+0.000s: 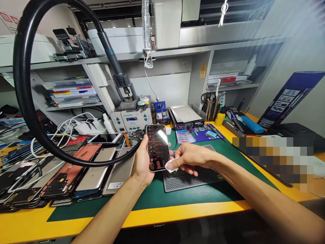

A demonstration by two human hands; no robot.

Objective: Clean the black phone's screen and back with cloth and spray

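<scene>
A smartphone [157, 149] with a lit dark screen and a bright reflection is held upright in my left hand [142, 159], its fingers wrapped round the left edge and back. My right hand [186, 157] pinches a small white cloth or tissue [170, 166] against the phone's lower right corner. Both hands are above the green mat [142, 200], and a grey perforated pad [193, 179] lies beneath my right hand.
Stacked phones [98, 167] fill the left side, with a thick black hose [22, 84] arching over them. Behind stand a rework station [132, 119], a blue soldering stand [161, 112] and a black device [189, 125]. Tools [232, 120] lie at the right; a blurred patch covers the far right.
</scene>
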